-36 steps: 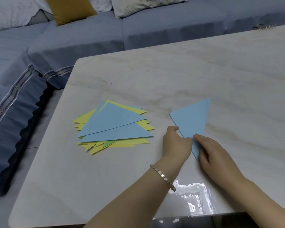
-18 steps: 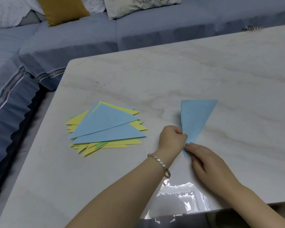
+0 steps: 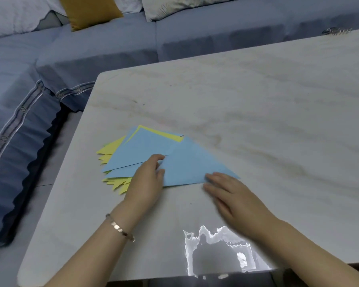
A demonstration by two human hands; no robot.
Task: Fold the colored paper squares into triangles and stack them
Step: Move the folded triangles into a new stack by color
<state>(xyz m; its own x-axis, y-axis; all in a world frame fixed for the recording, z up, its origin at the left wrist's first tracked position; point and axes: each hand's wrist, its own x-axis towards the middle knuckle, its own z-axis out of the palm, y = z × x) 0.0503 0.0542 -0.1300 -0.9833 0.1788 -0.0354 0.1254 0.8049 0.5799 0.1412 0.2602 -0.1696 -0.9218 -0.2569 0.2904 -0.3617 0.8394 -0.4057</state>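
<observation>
A folded blue paper triangle lies flat on the marble table, its left part overlapping the stack of blue and yellow triangles. My left hand pinches the triangle's left corner, thumb on top, where it meets the stack. My right hand lies to the right with fingers straight, the fingertips touching the triangle's lower right edge. Yellow corners stick out of the stack on the left and under my left hand.
The white marble table has its left edge near the stack and its front edge close to my arms, with a bright glare patch there. A blue sofa with cushions runs behind and to the left. A small metal object lies at the far right.
The blue triangle was upright between both hands to the right of the stack; it has moved left and now lies flat, overlapping the stack. My right hand has flattened out.
</observation>
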